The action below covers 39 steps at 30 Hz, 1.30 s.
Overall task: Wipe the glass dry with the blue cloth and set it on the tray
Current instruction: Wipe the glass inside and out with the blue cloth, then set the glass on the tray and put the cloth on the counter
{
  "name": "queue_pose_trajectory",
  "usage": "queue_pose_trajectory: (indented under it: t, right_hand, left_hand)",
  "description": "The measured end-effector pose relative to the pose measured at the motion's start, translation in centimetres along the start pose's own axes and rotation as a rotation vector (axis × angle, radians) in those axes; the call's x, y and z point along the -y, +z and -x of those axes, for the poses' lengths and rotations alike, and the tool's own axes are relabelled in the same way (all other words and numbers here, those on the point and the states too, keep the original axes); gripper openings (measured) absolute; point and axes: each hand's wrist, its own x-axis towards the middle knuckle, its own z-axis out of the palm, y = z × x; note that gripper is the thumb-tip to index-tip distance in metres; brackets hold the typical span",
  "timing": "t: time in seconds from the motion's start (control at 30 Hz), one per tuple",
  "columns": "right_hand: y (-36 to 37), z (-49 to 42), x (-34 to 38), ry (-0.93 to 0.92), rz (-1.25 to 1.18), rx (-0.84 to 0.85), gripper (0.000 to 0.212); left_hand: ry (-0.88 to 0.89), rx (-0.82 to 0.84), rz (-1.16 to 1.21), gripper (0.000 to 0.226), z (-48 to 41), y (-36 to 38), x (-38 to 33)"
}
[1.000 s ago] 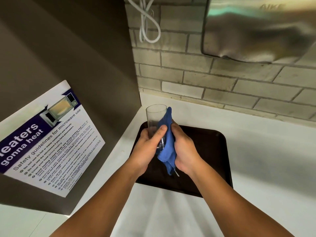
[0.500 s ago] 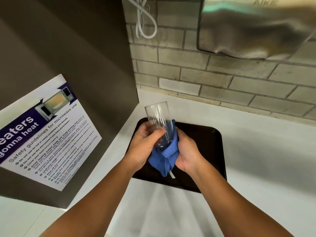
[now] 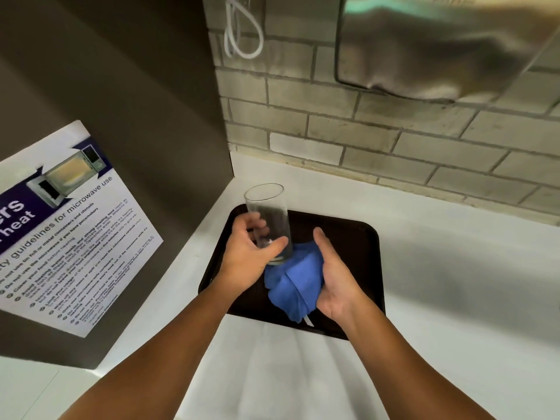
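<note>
A tall clear glass [image 3: 268, 213] is upright with its mouth up, held above the dark brown tray [image 3: 348, 237]. My left hand [image 3: 245, 256] grips the lower half of the glass. The blue cloth [image 3: 295, 283] is bunched under and against the base of the glass. My right hand [image 3: 331, 274] cups the cloth from the right side. Both hands hover over the left part of the tray, which lies on a white counter.
A dark cabinet side with a microwave safety poster [image 3: 69, 225] stands close on the left. A brick-tiled wall [image 3: 363, 140] runs behind the tray, with a steel hand dryer [image 3: 439, 47] above and a white cable loop [image 3: 242, 31]. White counter [image 3: 454, 268] extends right.
The cloth has slid down from the side of the glass to its base. The glass now stands bare above my left hand, and my right hand has opened outward around the cloth.
</note>
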Motion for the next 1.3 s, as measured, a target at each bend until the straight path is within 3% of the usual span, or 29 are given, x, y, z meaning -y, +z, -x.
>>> queue_pose_trajectory:
  t: [0.1,0.27,0.53,0.7,1.13,1.3]
  right_hand:
    - [-2.3,0.5,0.0,-0.047,0.025,-0.077,0.047]
    - [-4.9,0.8,-0.3,-0.07,-0.021,-0.176,0.024]
    - [-6.4,0.6,-0.4,-0.086,-0.141,0.045,0.039]
    - [-6.4,0.7,-0.5,-0.068,-0.158,0.084,0.044]
    - [-11.0,0.9,2.8,-0.154,-0.186,0.0,0.054]
    - [-13.3,0.8,4.7,-0.101,0.15,-0.195,0.036]
  left_hand:
    - [0.009,-0.081,-0.076,0.07,-1.6,-0.1,1.3]
    - [-0.006,-0.009,-0.19,0.076,-2.2,0.6,3.7]
    - [-0.047,0.004,-0.226,0.075,-1.6,1.0,6.4]
    - [-0.053,0.007,-0.202,0.074,-0.9,0.9,6.9]
    - [-0.059,0.088,-0.216,0.071,0.3,1.0,6.9]
    - [-0.107,0.113,-0.292,0.071,0.7,0.8,7.6]
